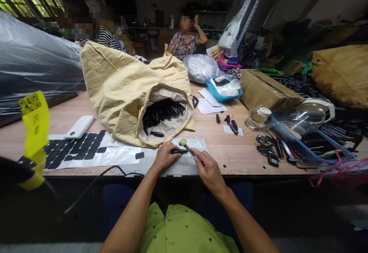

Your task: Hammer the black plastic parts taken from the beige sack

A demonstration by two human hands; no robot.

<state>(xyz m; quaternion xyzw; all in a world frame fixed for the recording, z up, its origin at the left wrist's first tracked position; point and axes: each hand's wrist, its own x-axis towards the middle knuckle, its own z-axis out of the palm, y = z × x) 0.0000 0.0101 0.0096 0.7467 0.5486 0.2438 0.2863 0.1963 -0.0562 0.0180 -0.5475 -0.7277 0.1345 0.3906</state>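
My left hand [164, 156] is closed on a small black plastic part [178, 151], holding it down near the table's front edge. My right hand [207, 169] pinches a thin tool [186, 146] with a pale green round tip, and that tip rests just above the black part. Both lie over a clear plastic sheet [198, 144]. Right behind them an open tan sack [126, 88] lies on its side, and several black parts [162, 113] show in its mouth.
Black adhesive pads on white sheets [79, 149] and a white power bank [79, 127] lie at left. Loose black parts [230, 122], a clear jar [257, 118], a cardboard box [266, 90] and a blue tray [222, 92] stand at right. Two people sit beyond the table.
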